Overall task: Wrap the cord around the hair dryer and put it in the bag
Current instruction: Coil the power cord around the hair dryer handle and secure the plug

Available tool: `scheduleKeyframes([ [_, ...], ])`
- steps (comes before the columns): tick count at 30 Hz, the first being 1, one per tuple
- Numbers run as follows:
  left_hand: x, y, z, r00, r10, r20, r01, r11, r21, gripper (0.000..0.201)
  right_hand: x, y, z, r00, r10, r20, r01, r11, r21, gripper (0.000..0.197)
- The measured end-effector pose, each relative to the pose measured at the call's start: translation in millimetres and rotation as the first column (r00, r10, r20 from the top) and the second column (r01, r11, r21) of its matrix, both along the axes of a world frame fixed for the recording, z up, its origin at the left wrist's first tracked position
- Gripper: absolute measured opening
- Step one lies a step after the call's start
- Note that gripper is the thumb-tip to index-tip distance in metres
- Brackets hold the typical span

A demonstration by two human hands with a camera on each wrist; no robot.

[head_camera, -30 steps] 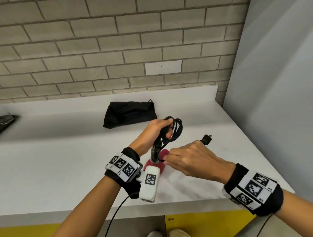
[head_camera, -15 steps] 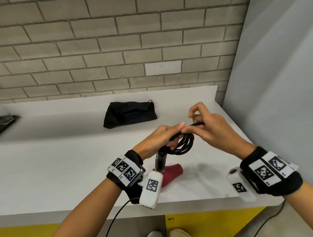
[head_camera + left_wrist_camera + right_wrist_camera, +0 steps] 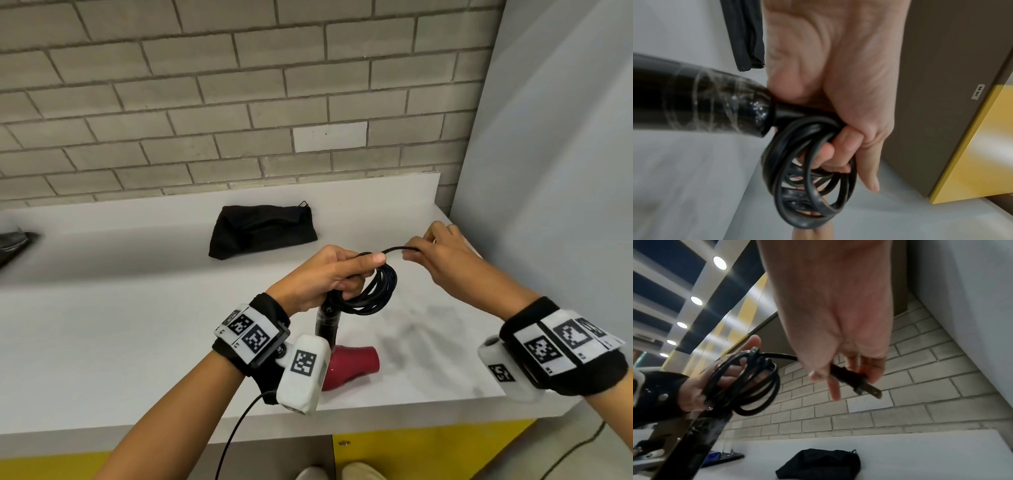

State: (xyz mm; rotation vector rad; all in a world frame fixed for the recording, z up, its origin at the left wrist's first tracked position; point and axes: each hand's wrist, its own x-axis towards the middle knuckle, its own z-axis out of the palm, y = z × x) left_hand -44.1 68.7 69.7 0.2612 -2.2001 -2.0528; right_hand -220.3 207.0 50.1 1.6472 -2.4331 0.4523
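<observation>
Left grip, head view: left hand curled round the coiled cord at the top of the black handle, fingers threaded through the loops.
Right grip, head view: right hand pinching the free end of the cord, a short run strung between the two hands.
Hair dryer, head view: hair dryer with its red barrel lying at the near edge of the white table, black handle pointing up into the left hand.
Bag, head view: black bag flat on the table, well behind the hands, near the brick wall.
Left wrist view: hand wrapped round the butt of the dryer handle; cord loops hanging over the curled fingers; bag edge seen beyond.
Right wrist view: fingers clamped on the plug, metal prongs poking out past them; coil gathered in the other hand, up off the table; bag lying on the table below.
</observation>
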Motion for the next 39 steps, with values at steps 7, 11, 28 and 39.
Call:
scheduleKeyframes([
  [7,-2,3,9,0.998,-0.03,-0.058,0.034,0.997,0.069,0.038,32,-16,11,0.467,0.345,0.814,0.131,0.883,-0.45,0.016],
  [11,-2,2,8,0.998,-0.023,-0.056,0.028,0.996,0.09,0.037,38,-15,16,0.1,0.453,0.886,0.13,0.877,-0.463,0.023],
  [28,3,8,2,0.89,0.353,-0.287,-0.437,0.84,-0.323,0.032,35,-21,1,0.038,0.508,0.86,0.187,0.842,-0.506,0.019],
  [39,1,2,2,0.875,0.313,-0.369,-0.469,0.738,-0.485,0.024,27,-24,-2,-0.016,0.535,0.845,0.165,0.835,-0.525,0.054],
])
